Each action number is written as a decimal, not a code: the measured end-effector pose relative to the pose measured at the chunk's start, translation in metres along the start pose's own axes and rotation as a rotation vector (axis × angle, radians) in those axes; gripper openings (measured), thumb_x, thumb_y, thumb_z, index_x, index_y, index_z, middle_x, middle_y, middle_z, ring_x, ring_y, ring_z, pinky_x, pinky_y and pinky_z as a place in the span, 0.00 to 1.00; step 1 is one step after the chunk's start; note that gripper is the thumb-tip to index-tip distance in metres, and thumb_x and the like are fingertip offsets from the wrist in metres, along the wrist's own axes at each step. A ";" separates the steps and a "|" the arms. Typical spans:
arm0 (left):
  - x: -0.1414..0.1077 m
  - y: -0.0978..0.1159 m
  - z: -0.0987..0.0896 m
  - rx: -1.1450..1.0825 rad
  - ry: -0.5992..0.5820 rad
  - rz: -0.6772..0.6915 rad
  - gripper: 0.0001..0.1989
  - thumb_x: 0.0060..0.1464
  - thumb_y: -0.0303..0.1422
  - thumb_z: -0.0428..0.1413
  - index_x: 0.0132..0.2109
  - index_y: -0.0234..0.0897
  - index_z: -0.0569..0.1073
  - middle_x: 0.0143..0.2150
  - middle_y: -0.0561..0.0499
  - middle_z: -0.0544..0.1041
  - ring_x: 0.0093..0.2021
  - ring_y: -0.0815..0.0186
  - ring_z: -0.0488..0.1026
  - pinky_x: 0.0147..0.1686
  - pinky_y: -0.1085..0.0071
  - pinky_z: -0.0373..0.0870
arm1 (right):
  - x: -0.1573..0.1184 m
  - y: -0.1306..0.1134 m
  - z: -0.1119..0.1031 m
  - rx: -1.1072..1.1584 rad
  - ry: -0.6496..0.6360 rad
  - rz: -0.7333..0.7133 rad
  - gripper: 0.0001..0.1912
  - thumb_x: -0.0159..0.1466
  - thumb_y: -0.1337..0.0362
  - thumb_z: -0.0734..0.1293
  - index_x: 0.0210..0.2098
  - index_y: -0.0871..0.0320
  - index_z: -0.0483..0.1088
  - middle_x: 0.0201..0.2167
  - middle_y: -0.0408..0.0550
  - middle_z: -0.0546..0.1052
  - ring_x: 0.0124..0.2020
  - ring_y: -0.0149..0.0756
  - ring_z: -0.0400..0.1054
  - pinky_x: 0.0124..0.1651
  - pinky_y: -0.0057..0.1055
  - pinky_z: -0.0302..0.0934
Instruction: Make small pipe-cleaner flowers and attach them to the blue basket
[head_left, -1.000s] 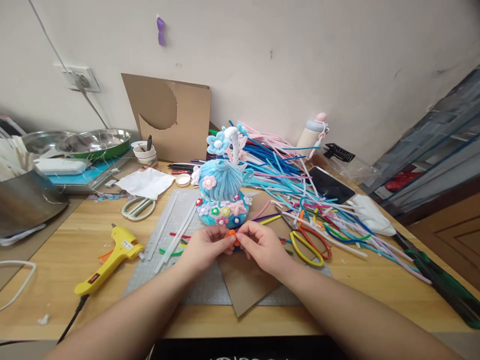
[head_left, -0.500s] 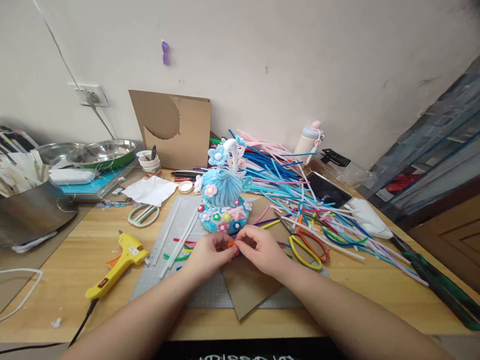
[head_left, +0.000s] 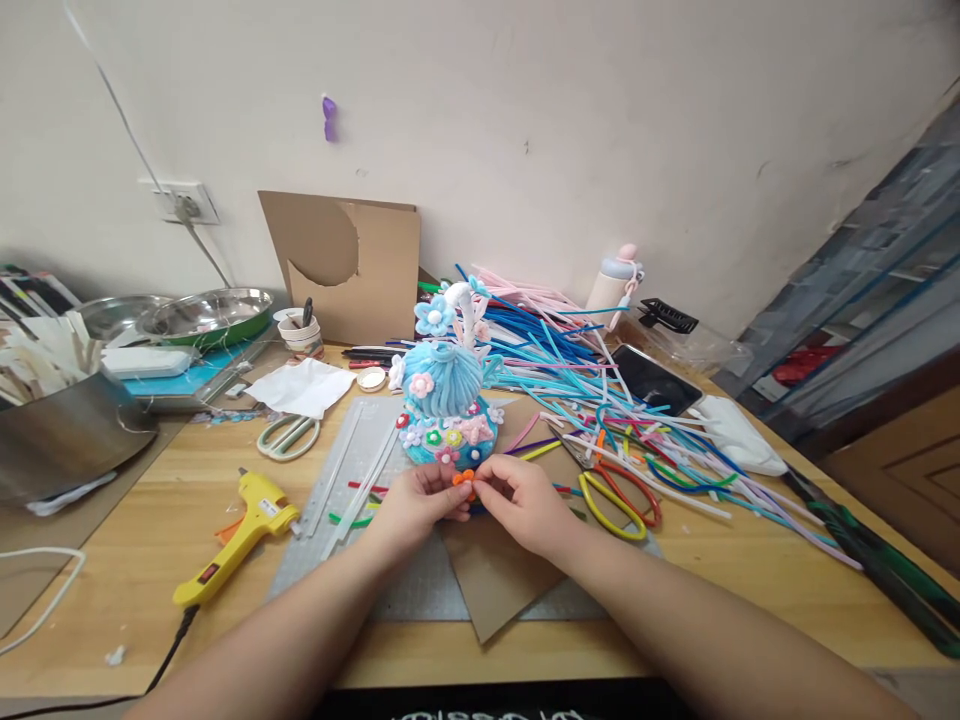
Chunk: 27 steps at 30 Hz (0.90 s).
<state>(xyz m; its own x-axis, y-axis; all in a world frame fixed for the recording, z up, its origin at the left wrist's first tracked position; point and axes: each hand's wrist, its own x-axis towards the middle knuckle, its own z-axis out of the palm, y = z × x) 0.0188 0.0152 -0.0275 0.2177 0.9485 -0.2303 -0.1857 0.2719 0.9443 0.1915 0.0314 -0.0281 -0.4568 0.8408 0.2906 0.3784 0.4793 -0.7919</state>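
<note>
Both hands meet in front of a blue fuzzy model [head_left: 442, 380] decorated with small coloured flowers. Between my fingertips is a small orange flower [head_left: 464, 480]. My left hand [head_left: 420, 500] pinches it from the left, and my right hand [head_left: 521, 497] closes on its right side. Beneath them lie a brown cardboard piece [head_left: 491, 580] and a grey cutting mat [head_left: 409, 595]. Several coloured stems stick out behind and beside my fingers, partly hidden.
A yellow glue gun [head_left: 244, 535] lies at left, near white-handled scissors [head_left: 289, 437]. Pliers with red and yellow handles [head_left: 611, 505] rest at right, before a heap of pipe cleaners [head_left: 570, 350]. Behind stand cardboard [head_left: 390, 270] and a bottle [head_left: 611, 285].
The orange flower shows more clearly between my fingertips, with its petals now visible. My fingers have shifted slightly around it. The whole view has tilted a little.
</note>
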 end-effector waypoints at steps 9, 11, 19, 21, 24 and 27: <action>0.001 -0.001 0.002 0.065 -0.042 0.025 0.17 0.36 0.39 0.68 0.27 0.32 0.72 0.21 0.54 0.75 0.23 0.71 0.71 0.27 0.75 0.67 | -0.002 -0.003 0.000 -0.041 -0.003 -0.049 0.08 0.60 0.70 0.61 0.24 0.59 0.64 0.22 0.41 0.67 0.24 0.28 0.59 0.27 0.25 0.50; 0.001 -0.004 0.001 0.085 -0.044 0.042 0.16 0.37 0.38 0.68 0.26 0.32 0.72 0.20 0.53 0.75 0.23 0.71 0.71 0.27 0.76 0.65 | -0.002 -0.004 0.001 -0.003 0.000 0.006 0.09 0.58 0.71 0.61 0.22 0.59 0.63 0.20 0.40 0.66 0.22 0.27 0.58 0.25 0.24 0.49; -0.001 -0.004 0.000 0.137 -0.012 0.046 0.13 0.40 0.37 0.67 0.26 0.31 0.74 0.20 0.52 0.77 0.22 0.72 0.71 0.26 0.77 0.65 | -0.001 -0.006 0.002 0.047 -0.011 0.070 0.10 0.59 0.70 0.60 0.21 0.59 0.63 0.19 0.40 0.65 0.21 0.27 0.57 0.24 0.24 0.49; 0.000 -0.003 0.000 0.106 0.003 0.019 0.15 0.38 0.38 0.68 0.27 0.31 0.74 0.20 0.52 0.77 0.21 0.72 0.72 0.25 0.77 0.66 | -0.001 -0.006 0.001 0.057 -0.026 0.056 0.11 0.61 0.70 0.59 0.22 0.59 0.63 0.18 0.39 0.66 0.21 0.28 0.59 0.25 0.24 0.50; 0.000 -0.003 0.000 0.049 0.016 -0.019 0.16 0.36 0.38 0.68 0.26 0.31 0.73 0.19 0.52 0.76 0.20 0.72 0.71 0.24 0.76 0.67 | -0.002 -0.008 -0.001 0.084 -0.052 0.045 0.12 0.62 0.71 0.57 0.22 0.58 0.63 0.17 0.38 0.65 0.20 0.27 0.59 0.26 0.24 0.52; 0.000 -0.002 0.002 -0.024 0.024 -0.045 0.17 0.36 0.39 0.69 0.26 0.32 0.72 0.22 0.53 0.77 0.21 0.73 0.72 0.26 0.76 0.69 | -0.002 -0.009 -0.002 0.193 -0.073 0.109 0.11 0.64 0.69 0.56 0.26 0.58 0.63 0.15 0.37 0.64 0.18 0.27 0.59 0.25 0.25 0.52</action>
<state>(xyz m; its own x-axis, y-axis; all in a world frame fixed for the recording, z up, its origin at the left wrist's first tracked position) 0.0211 0.0139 -0.0289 0.2038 0.9386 -0.2782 -0.1990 0.3180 0.9270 0.1903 0.0261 -0.0202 -0.4813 0.8611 0.1638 0.2709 0.3238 -0.9065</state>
